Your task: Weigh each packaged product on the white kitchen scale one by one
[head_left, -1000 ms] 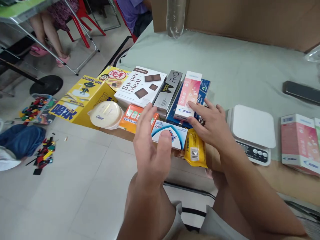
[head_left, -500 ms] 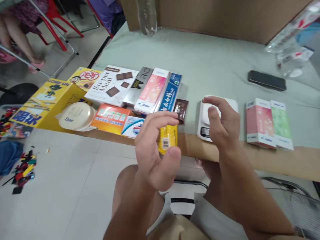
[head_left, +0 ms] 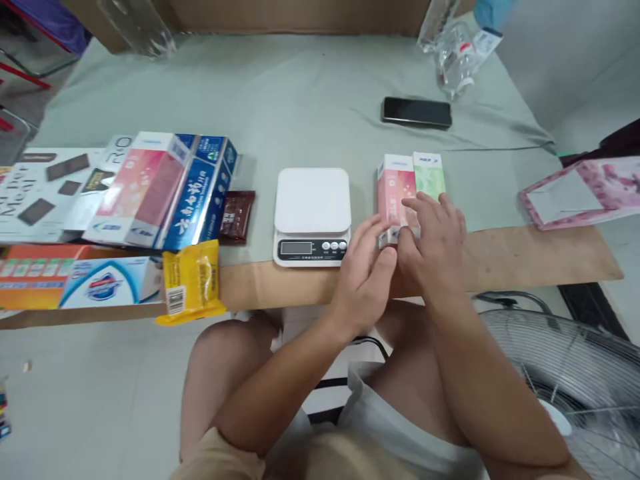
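A pink-and-white box (head_left: pixel 397 183) lies beside a green-and-white box (head_left: pixel 429 175) to the right of the white kitchen scale (head_left: pixel 313 203). My left hand (head_left: pixel 364 280) is at the pink box's near left corner, fingers stretched out and thumb apart. Over the near right part of the two boxes is my right hand (head_left: pixel 437 243). Its fingers are spread, with the index finger reaching across the pink box and the thumb at its near end. Whether the fingertips press on the box I cannot tell. Nothing lies on the scale's platform.
Left of the scale are a brown sachet (head_left: pixel 237 217), a yellow packet (head_left: pixel 195 281) overhanging the edge, a blue toothpaste box (head_left: pixel 193 203) and another pink box (head_left: pixel 137 190). A phone (head_left: pixel 417 112) and a plastic bottle (head_left: pixel 455 63) lie behind. A fan (head_left: pixel 575 373) stands front right.
My view has swung to the right. Both hands have moved from around the yellow packet and the scale to the pink and green boxes. The yellow packet now lies at the table edge.
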`<state>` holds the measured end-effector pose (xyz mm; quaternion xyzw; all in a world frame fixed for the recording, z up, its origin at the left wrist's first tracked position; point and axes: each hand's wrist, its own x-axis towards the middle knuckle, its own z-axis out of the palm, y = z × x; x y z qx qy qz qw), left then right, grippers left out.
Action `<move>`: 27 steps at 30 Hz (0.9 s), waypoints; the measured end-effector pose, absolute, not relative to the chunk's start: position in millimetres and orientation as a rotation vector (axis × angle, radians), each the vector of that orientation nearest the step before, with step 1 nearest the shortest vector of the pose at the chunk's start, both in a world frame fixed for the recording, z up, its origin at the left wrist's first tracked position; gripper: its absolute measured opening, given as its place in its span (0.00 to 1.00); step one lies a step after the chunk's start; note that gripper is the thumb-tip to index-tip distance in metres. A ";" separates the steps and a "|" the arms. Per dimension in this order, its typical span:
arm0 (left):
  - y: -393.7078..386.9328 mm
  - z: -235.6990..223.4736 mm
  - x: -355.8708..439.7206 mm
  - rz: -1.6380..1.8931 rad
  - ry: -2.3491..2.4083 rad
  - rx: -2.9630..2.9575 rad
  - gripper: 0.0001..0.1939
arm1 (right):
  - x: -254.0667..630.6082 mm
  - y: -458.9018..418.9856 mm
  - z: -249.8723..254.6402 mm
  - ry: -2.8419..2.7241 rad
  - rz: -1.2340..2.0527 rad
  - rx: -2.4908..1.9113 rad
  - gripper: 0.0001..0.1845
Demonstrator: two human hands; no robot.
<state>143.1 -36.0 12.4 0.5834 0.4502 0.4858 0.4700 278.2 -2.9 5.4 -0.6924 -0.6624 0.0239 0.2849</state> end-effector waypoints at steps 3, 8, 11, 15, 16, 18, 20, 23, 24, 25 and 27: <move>-24.2 -12.7 164.2 1.134 1.138 1.387 0.24 | 296.1 -4.6 4.6 -1.789 0.163 -1.939 0.25; -14.7 -27.6 182.2 1.056 1.252 1.364 0.33 | 312.3 -3.4 5.0 -1.967 0.266 -1.918 0.32; -11.9 -25.6 187.2 1.091 1.302 1.328 0.28 | 313.9 -4.3 8.2 -2.052 0.300 -1.906 0.35; -8.9 -24.1 188.7 1.145 1.335 1.218 0.26 | 313.2 -7.8 12.2 -2.187 0.311 -1.966 0.39; -8.4 -24.0 188.1 1.144 1.326 1.208 0.26 | 313.4 -8.8 12.3 -2.217 0.296 -1.971 0.40; -8.0 -23.6 185.9 1.147 1.295 1.202 0.25 | 314.2 -10.8 12.1 -2.254 0.253 -1.970 0.40; -8.5 -22.3 182.8 1.159 1.267 1.208 0.26 | 314.5 -12.5 12.1 -2.264 0.199 -1.958 0.39; -10.2 -16.1 175.7 1.173 1.236 1.258 0.25 | 310.7 -14.6 15.4 -2.242 0.114 -1.914 0.37; -10.7 -12.6 172.2 1.184 1.227 1.286 0.25 | 307.8 -15.1 17.5 -2.221 0.096 -1.896 0.37; -11.1 -8.5 167.9 1.202 1.219 1.321 0.25 | 304.0 -15.2 19.9 -2.192 0.091 -1.873 0.37; -11.4 0.6 156.3 1.268 1.214 1.392 0.23 | 293.5 -14.2 24.6 -2.128 0.133 -1.793 0.36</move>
